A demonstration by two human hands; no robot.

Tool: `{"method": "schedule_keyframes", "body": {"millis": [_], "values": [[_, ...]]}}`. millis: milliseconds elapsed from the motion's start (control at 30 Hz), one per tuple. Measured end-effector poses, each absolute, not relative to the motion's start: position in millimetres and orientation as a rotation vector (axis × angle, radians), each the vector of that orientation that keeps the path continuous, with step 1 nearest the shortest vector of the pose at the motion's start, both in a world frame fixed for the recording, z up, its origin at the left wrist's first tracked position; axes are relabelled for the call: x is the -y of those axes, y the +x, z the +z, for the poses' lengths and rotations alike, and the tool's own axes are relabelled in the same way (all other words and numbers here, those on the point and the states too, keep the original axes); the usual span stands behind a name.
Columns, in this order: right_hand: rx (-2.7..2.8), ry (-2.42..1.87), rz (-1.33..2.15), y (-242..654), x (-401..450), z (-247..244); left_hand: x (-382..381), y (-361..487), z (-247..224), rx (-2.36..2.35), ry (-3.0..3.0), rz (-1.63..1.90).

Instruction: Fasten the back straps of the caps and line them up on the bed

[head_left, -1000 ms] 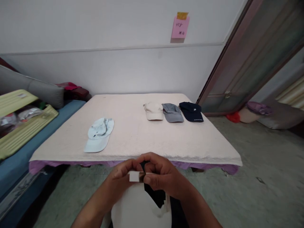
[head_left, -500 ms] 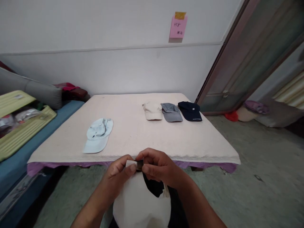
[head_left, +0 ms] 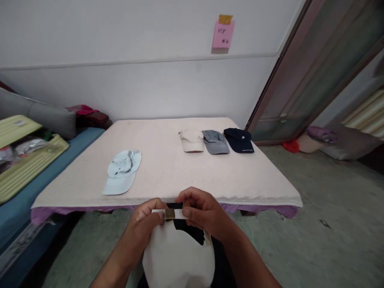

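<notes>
A white cap (head_left: 179, 258) is held low in front of me, its back opening turned away toward the table. Across that opening runs the cap's white strap (head_left: 180, 214) with a brass-coloured buckle (head_left: 170, 214) on it. My left hand (head_left: 146, 222) is closed on the strap's left part, thumb on top beside the buckle. Thumb and fingers of my right hand (head_left: 204, 210) pinch the strap to the right of the buckle. Just beyond my hands is the front edge of the table (head_left: 162, 160), covered with a pale cloth.
A light blue cap (head_left: 121, 172) lies at the table's left front. Toward the back right sit a cream cap (head_left: 192, 141), a grey cap (head_left: 216, 142) and a navy cap (head_left: 239, 140) in a row. An open yellow-green case (head_left: 36, 168) rests on the blue bed at left.
The strap is now stretched out straight, with white showing on the right of the buckle. The buckle has shifted slightly left and faces up more. My hands have moved a little apart.
</notes>
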State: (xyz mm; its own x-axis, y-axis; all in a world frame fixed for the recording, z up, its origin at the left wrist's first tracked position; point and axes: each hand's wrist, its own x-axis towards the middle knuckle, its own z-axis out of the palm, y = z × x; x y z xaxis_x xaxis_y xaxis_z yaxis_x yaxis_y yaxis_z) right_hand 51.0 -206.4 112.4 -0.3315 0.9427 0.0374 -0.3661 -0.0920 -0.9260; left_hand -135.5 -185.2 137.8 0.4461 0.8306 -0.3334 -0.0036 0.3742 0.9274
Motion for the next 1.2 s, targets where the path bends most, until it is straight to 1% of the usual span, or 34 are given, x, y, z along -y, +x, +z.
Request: {"method": "schedule_keyframes", "body": {"millis": [133,367,500,733,833,933,1100,1200], "values": [[1.143,-0.783,1.596,52,208,114,184,-136,137,-0.908,1.096,0.572],[1.136,-0.801,1.58,46,208,115,185,-130,139,-1.024,1.235,0.577],[1.162,-0.814,1.648,44,206,114,185,-125,141,-1.102,1.315,0.632],[1.038,-0.78,1.715,41,199,106,182,-123,139,-0.981,1.138,0.655],[0.995,-0.793,1.728,40,199,107,181,-123,141,-1.004,1.153,0.665],[0.992,-0.842,1.685,39,200,110,178,-119,140,-1.045,1.165,0.682],[0.982,-0.833,1.603,45,202,111,174,-104,138,-1.003,0.964,0.652],[0.996,-0.758,1.569,64,204,109,172,-96,143,-0.887,0.764,0.762]]}}
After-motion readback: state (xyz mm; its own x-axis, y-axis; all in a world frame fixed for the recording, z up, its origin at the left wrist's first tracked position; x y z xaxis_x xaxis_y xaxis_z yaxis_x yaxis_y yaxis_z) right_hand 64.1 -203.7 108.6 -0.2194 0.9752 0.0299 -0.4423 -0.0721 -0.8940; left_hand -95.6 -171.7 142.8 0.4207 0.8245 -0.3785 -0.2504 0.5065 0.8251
